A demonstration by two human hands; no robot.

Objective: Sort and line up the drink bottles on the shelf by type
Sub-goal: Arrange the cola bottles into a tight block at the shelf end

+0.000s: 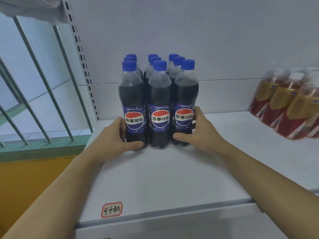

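At frame centre, left hand (110, 135) and right hand (198, 130) are gripping nine blue-capped plastic cola bottles (159, 104) beside three blurred tea bottles (284, 104).

cola bottles (159, 104): clear glossy plastic, dark liquid inside; shiny printed film labels
caps (159, 65): blue plastic, ribbed, matt
shelf (165, 178): smooth white painted metal, matt sheen
upright (81, 54): slotted pale metal, painted
tea bottles (283, 104): far right, clear plastic, glossy red-gold wrap, blurred
tag (111, 209): paper sticker, handwritten, matt
bars (39, 80): left, green painted metal, smooth
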